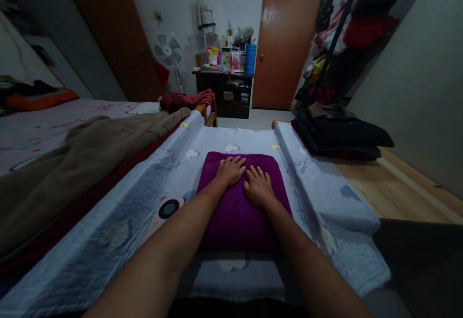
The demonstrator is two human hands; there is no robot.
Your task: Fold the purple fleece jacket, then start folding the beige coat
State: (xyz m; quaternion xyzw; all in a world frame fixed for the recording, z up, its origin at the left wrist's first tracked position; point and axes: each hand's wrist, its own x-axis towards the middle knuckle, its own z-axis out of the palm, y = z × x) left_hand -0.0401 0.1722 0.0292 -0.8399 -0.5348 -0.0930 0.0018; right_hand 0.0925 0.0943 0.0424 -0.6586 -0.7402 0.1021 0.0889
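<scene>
A folded purple garment [226,221] with a zip line down its middle lies on a pale blue quilted sheet [181,159]. Flat on its upper left part rests my left hand [230,171], fingers stretched out. My right hand [259,186] presses on the cloth just right of the zip line, its fingers spread. Neither hand grips the fabric. Beside my left forearm, a pink phone [168,209] with a round dark camera ring lies on the sheet, partly hidden by the arm.
To the right, folded dark clothes [336,127] are stacked on a wooden ledge [365,183]. A brown blanket [97,149] covers the bed edge at left. Further back stand a white fan [168,50], a dark cabinet [224,91] holding various items, and a brown door [282,43].
</scene>
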